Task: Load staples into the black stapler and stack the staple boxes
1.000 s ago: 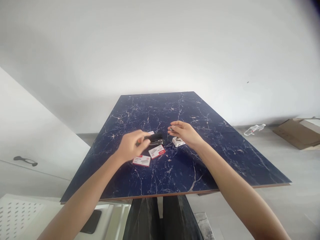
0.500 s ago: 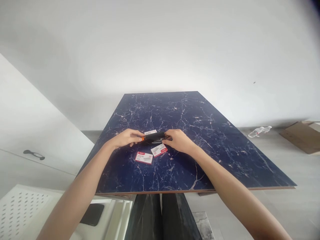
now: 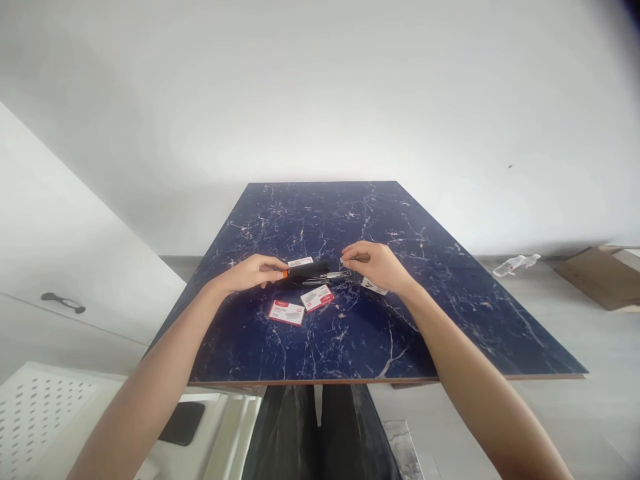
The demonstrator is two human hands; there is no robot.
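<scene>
A black stapler (image 3: pixel 310 269) with an orange end lies across the blue marble-patterned table (image 3: pixel 330 220). My left hand (image 3: pixel 260 270) grips its orange end, thumb and fingers closed round it. From the stapler's right end sticks out a silver metal rail (image 3: pixel 337 275). Just above and right of that rail, my right hand (image 3: pixel 373 262) is held in a pinch, with a tiny pale bit at the fingertips, too small to name. Two red-and-white staple boxes, a left one (image 3: pixel 286 313) and a right one (image 3: pixel 317 298), lie nearer me. Behind the stapler shows another white box (image 3: pixel 301 262), partly hidden.
A white card or box (image 3: pixel 374 287) with dark marks lies under my right wrist. On the floor at right are a clear plastic bottle (image 3: pixel 516 265) and an open cardboard box (image 3: pixel 595 277). A white cabinet with a dark handle (image 3: pixel 63 303) stands at left.
My right hand has come off the stapler's right end and moved right and up, uncovering the metal rail and the white card. My left hand keeps its hold on the stapler.
</scene>
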